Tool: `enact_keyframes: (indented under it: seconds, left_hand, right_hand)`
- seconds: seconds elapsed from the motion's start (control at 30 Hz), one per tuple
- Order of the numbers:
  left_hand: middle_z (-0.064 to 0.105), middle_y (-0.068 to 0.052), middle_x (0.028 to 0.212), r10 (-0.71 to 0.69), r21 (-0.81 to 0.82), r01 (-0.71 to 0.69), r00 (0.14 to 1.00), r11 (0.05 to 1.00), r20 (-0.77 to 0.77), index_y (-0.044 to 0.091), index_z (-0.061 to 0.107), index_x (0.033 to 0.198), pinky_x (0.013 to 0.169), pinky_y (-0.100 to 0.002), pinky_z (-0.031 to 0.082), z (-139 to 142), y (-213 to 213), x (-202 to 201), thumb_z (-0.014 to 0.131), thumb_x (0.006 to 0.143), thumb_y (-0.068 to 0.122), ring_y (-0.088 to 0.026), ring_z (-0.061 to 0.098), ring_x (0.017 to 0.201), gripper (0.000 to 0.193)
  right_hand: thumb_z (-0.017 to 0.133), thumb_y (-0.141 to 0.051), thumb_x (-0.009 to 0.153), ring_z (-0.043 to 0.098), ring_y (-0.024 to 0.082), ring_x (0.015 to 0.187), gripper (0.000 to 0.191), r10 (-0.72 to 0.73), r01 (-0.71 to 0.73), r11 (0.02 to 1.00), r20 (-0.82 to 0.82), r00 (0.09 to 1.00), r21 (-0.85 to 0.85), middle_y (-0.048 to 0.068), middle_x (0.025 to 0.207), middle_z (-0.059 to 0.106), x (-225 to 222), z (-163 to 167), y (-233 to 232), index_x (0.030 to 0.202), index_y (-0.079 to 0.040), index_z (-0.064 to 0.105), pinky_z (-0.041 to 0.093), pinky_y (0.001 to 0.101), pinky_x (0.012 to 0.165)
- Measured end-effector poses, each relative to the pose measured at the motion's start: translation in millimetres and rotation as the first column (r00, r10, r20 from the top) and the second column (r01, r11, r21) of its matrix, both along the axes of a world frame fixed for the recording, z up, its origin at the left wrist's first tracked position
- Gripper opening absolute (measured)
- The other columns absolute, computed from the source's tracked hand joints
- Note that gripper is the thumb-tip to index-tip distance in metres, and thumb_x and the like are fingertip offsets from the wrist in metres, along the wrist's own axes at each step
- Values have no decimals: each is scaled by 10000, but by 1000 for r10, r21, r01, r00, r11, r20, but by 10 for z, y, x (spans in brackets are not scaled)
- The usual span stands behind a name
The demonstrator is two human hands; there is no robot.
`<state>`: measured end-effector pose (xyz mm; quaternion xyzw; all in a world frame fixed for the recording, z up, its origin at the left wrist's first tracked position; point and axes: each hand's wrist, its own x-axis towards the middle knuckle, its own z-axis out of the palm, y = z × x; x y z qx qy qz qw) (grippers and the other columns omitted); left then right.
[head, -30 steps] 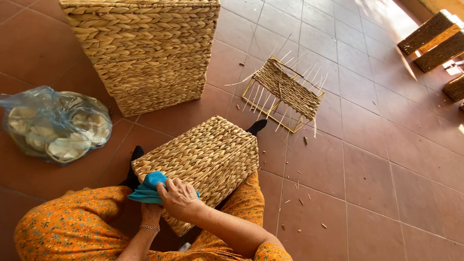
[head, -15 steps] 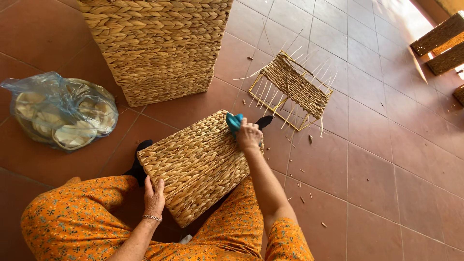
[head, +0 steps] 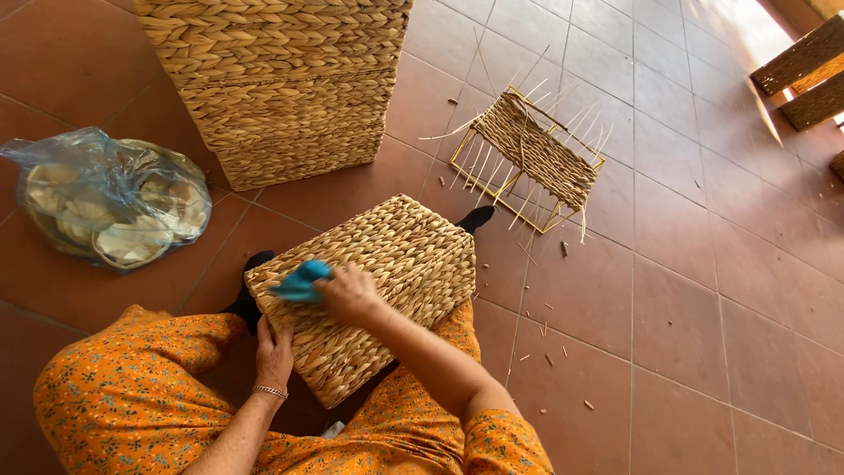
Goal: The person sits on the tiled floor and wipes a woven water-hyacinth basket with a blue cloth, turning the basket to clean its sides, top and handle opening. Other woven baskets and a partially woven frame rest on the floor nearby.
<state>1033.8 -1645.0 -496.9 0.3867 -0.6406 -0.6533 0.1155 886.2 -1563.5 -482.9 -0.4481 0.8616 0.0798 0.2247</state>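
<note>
Two hands on woven basket [head: 387, 264], right hand [head: 350, 295] gripping blue cloth [head: 301, 281]

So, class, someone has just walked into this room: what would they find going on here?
A person in orange patterned clothes sits on the tiled floor with a woven basket resting on their legs. Their right hand presses a blue cloth onto the basket's top, while the left hand steadies its near side. A taller woven basket, a half-woven wire frame and a plastic bag lie around them.
</note>
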Motion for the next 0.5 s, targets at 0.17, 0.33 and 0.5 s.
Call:
enact_keyframes:
  seconds: [0.17,0.33,0.5]
  left_hand:
    - [543,-177,1446,12,16,-12,1000,1000,0,101,288,1581,1056,-398,432,-11,-13,-10,528,996,434,-296,542,1299,715]
    - [513,-192,1475,34,-1,-35,998,999,-52,68,253,1584,1076,-392,422,-85,-45,-66,533,1002,415,-300,529,1317,734]
    - [500,-193,1472,38,2,-38,994,999,-98,59,260,1581,1072,-397,429,-114,-63,-75,503,1011,415,-303,527,1307,715]
  right_hand:
    - [627,-199,1005,642,203,969,138,-343,362,928,-172,924,94,94,1042,656,-1215,-25,583,1072,-161,743,585,352,746]
    - [662,-274,928,576,296,1076,206,-511,486,859,-357,782,-164,118,1120,638,-1695,-61,924,1090,-170,736,532,450,859]
    - [606,-207,974,640,251,950,288,-403,388,914,-177,898,-115,186,1127,624,-1104,-183,226,1207,-43,652,604,362,731]
